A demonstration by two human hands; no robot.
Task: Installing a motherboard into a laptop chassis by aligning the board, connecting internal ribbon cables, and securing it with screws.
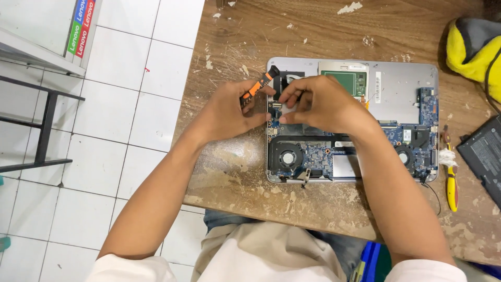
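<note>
While I look down from the head camera, nearest me are my lap and pale shirt, then the worn wooden table [235, 172] with its flaking surface. On it lies an opened laptop chassis [402, 83], its blue circuit board exposed, with a round cooling fan [286, 155] at the near left and another fan [406, 155] at the near right. My right forearm crosses over the middle of the board and hides what sits beneath it. Right of the chassis lie a yellow-handled screwdriver [452, 185] and a black battery pack [485, 154]. Farther in, my left hand [229, 112] is closed around an orange-and-black pry tool [259, 86], its tip tilted up and away. My right hand [318, 104] pinches at a small part on the board's left edge; its fingers cover it. At the far right sits a yellow and grey cloth [472, 47].
</note>
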